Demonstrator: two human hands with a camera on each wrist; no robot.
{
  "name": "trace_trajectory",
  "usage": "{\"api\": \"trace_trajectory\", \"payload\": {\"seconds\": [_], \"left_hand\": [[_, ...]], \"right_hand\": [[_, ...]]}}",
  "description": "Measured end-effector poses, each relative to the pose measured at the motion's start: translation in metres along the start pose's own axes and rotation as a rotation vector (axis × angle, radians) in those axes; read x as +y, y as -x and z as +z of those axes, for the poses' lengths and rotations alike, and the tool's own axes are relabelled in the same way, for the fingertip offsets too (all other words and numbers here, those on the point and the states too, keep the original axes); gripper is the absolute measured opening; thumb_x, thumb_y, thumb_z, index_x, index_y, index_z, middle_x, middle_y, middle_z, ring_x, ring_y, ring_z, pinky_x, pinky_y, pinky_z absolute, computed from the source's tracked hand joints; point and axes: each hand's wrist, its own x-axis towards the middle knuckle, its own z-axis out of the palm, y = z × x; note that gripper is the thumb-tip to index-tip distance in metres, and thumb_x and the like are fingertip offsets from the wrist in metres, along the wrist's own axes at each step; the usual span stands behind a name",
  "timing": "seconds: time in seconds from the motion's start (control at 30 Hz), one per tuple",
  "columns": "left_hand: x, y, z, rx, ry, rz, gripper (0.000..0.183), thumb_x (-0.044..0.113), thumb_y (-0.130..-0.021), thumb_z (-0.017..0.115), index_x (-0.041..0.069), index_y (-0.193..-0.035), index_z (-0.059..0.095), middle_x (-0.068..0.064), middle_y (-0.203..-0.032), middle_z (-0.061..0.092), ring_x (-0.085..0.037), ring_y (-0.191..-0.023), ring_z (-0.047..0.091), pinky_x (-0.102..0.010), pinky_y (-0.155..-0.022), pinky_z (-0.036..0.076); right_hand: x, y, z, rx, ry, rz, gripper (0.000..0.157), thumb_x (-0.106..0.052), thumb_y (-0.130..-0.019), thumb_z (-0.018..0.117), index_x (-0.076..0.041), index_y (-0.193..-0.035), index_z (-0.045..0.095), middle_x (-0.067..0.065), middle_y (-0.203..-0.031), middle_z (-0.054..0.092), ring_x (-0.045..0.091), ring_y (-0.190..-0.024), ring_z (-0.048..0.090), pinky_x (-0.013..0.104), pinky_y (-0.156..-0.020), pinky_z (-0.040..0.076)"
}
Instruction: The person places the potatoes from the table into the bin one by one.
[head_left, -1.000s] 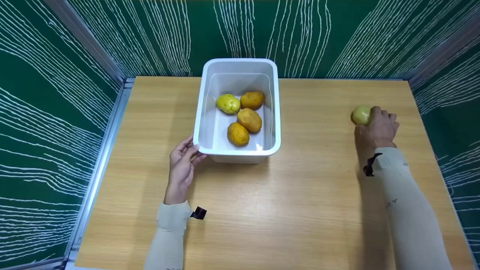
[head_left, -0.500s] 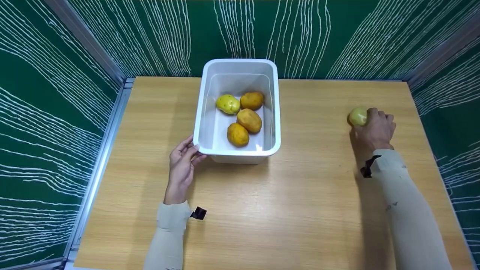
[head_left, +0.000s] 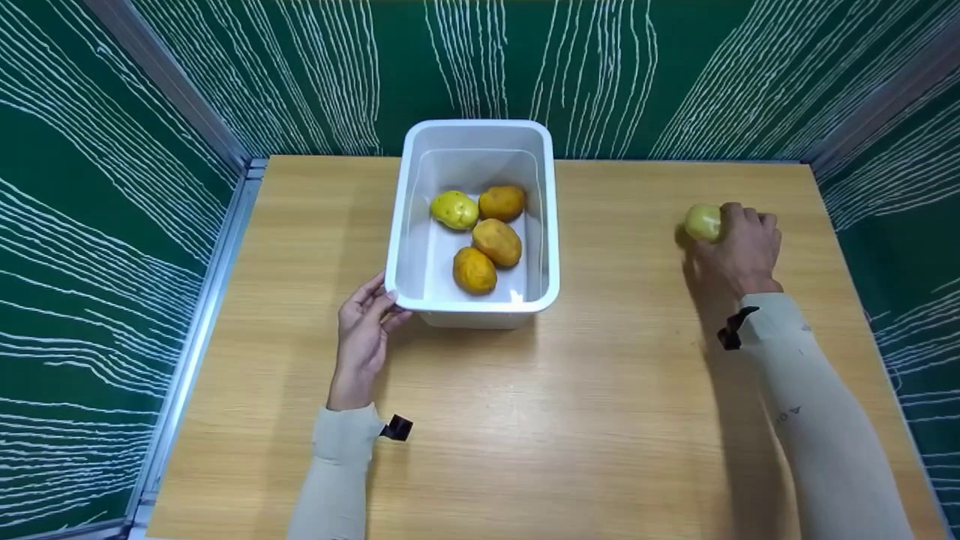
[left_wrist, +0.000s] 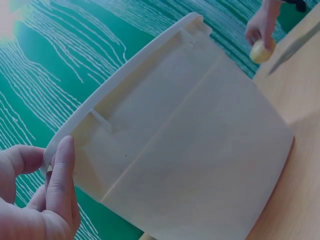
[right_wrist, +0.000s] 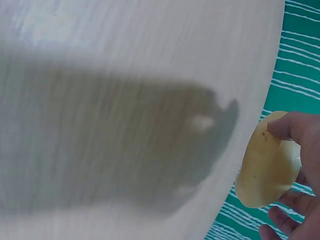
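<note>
A white plastic bin [head_left: 480,306] stands on the table with several potatoes [head_left: 497,242] on its floor, one yellower than the others. My left hand [head_left: 364,330] pinches the bin's rim at the near left corner, thumb on one side and fingers on the other, as the left wrist view [left_wrist: 57,165] also shows. Over the right part of the table, my right hand [head_left: 744,247] grips a pale yellow potato [head_left: 703,223] between thumb and fingers. In the right wrist view this potato [right_wrist: 267,165] hangs above the tabletop, apart from the hand's shadow.
The wooden table [head_left: 600,420] is bounded at the back and sides by green panels [head_left: 600,75] with white wavy lines. A metal frame strip [head_left: 202,322] runs along its left edge. The bin's high walls rise between the two hands.
My right hand has lifted the potato off the table and carried it slightly left. My left hand and the bin have stayed in place.
</note>
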Motion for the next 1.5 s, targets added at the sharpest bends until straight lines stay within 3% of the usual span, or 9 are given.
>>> {"api": "trace_trajectory", "payload": {"seconds": [0.17,0.23,0.37,0.47,1.0,1.5], "left_hand": [[0.000,0.000,0.001,0.010,0.012,-0.006,0.047,-0.013,-0.102,0.051,-0.015,-0.149,0.044,-0.011,-0.112,0.063,-0.013,-0.074,0.066,-0.020,-0.069,0.068],[0.001,0.000,0.001,0.015,0.014,-0.011,0.047,-0.013,-0.102,0.051,-0.015,-0.148,0.044,-0.011,-0.112,0.063,-0.014,-0.074,0.066,-0.020,-0.069,0.068],[0.001,0.001,0.001,0.021,0.014,-0.014,0.047,-0.013,-0.102,0.051,-0.014,-0.148,0.045,-0.010,-0.111,0.063,-0.014,-0.073,0.066,-0.020,-0.068,0.068],[0.001,0.001,0.000,0.019,0.023,-0.015,0.047,-0.014,-0.102,0.051,-0.015,-0.149,0.044,-0.011,-0.111,0.063,-0.014,-0.074,0.066,-0.020,-0.069,0.068],[0.000,0.000,0.000,-0.014,0.029,0.001,0.047,-0.014,-0.102,0.049,-0.016,-0.149,0.042,-0.012,-0.112,0.062,-0.015,-0.075,0.069,-0.019,-0.069,0.068],[0.000,-0.001,0.000,0.010,0.026,-0.024,0.048,-0.013,-0.102,0.051,-0.014,-0.149,0.044,-0.011,-0.112,0.063,-0.015,-0.075,0.068,-0.020,-0.070,0.069]], "right_hand": [[-0.011,-0.001,-0.007,-0.041,-0.020,0.016,0.098,-0.068,-0.093,0.067,0.002,-0.156,0.041,0.033,-0.147,0.049,0.052,-0.134,0.031,0.070,-0.110,0.034],[-0.016,-0.002,-0.010,-0.032,-0.010,-0.015,0.093,-0.061,-0.094,0.071,0.003,-0.154,0.042,0.033,-0.145,0.050,0.052,-0.132,0.032,0.069,-0.109,0.034],[-0.026,-0.003,-0.014,0.000,0.003,-0.090,0.072,-0.031,-0.095,0.077,0.005,-0.150,0.046,0.034,-0.144,0.050,0.052,-0.133,0.034,0.069,-0.112,0.034],[-0.034,-0.003,-0.017,0.015,0.013,-0.127,0.068,-0.018,-0.093,0.078,0.005,-0.148,0.047,0.034,-0.145,0.050,0.052,-0.136,0.034,0.070,-0.113,0.034],[-0.082,-0.002,-0.030,0.097,-0.009,-0.278,0.063,-0.015,-0.088,0.080,0.004,-0.142,0.053,0.032,-0.138,0.056,0.051,-0.132,0.042,0.070,-0.108,0.041],[-0.128,-0.001,-0.034,0.129,-0.034,-0.340,0.063,-0.016,-0.088,0.083,0.001,-0.142,0.055,0.027,-0.140,0.058,0.046,-0.131,0.043,0.066,-0.114,0.040]]}}
